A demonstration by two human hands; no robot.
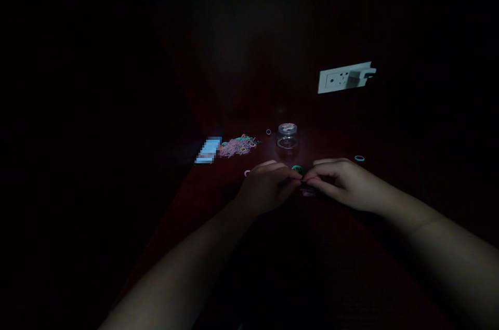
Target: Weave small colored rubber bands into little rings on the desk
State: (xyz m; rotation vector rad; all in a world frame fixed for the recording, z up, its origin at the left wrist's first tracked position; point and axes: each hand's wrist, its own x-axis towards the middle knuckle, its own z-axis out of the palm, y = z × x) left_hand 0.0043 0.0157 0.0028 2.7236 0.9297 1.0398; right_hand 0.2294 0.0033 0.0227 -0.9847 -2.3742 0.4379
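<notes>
clear lidded jar [287, 139], contents unclear, left hand [268, 184] and right hand [343, 182] nearly together, grip unclear

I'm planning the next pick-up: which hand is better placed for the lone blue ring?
Probably the right hand: the blue ring lies just beyond it, on its side, while the left hand is farther away.

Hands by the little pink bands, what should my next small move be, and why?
Probably ease your left hand and right hand slightly apart: their fingertips nearly meet, and it's too dark to tell what they hold. The pink bands lie close by, with a green band just beyond.
</notes>
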